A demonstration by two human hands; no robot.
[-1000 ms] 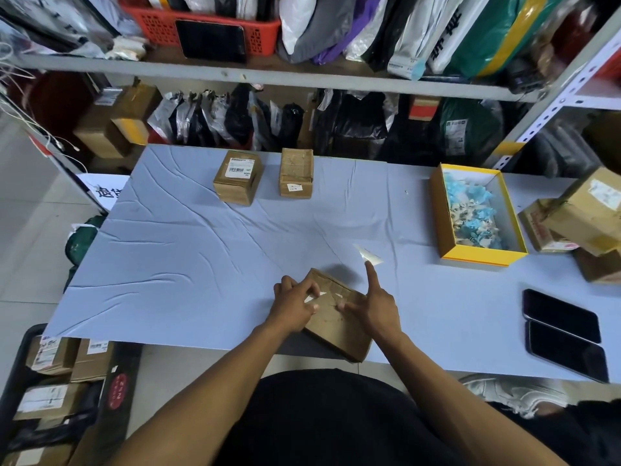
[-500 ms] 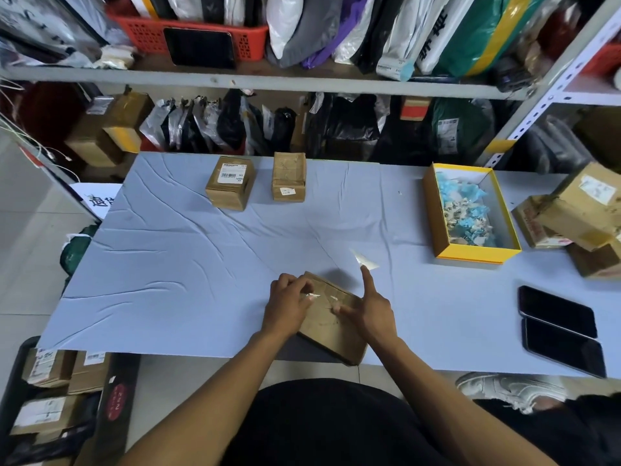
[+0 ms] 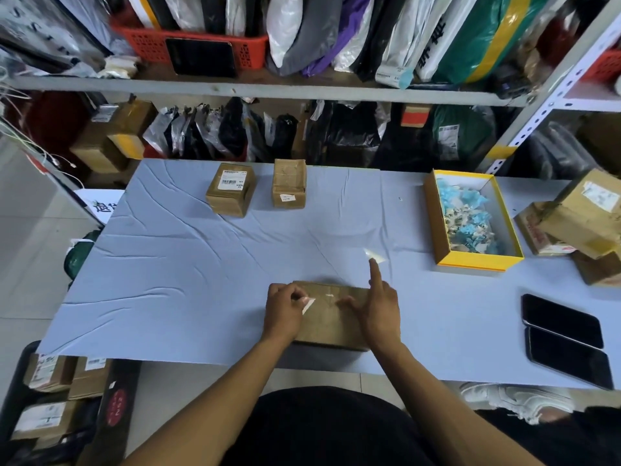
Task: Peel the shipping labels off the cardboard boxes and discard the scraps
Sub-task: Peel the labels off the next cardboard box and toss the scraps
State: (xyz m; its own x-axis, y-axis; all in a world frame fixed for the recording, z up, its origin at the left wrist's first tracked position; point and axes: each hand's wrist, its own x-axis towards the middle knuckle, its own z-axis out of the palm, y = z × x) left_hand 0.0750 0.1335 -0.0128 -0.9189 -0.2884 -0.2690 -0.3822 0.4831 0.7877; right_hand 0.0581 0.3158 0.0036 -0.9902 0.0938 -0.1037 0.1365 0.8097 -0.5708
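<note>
the cardboard box lies on the near middle of the blue table cover, and both hands rest on its top. the left hand pinches a small white scrap of label between curled fingers, while the right hand presses the box with loose fingers, grasping nothing — its index finger points up with another white scrap stuck on its tip. far on the left stand two more boxes, one with a shipping label and one with a small sticker — to the right is a yellow tray holding scraps.
</note>
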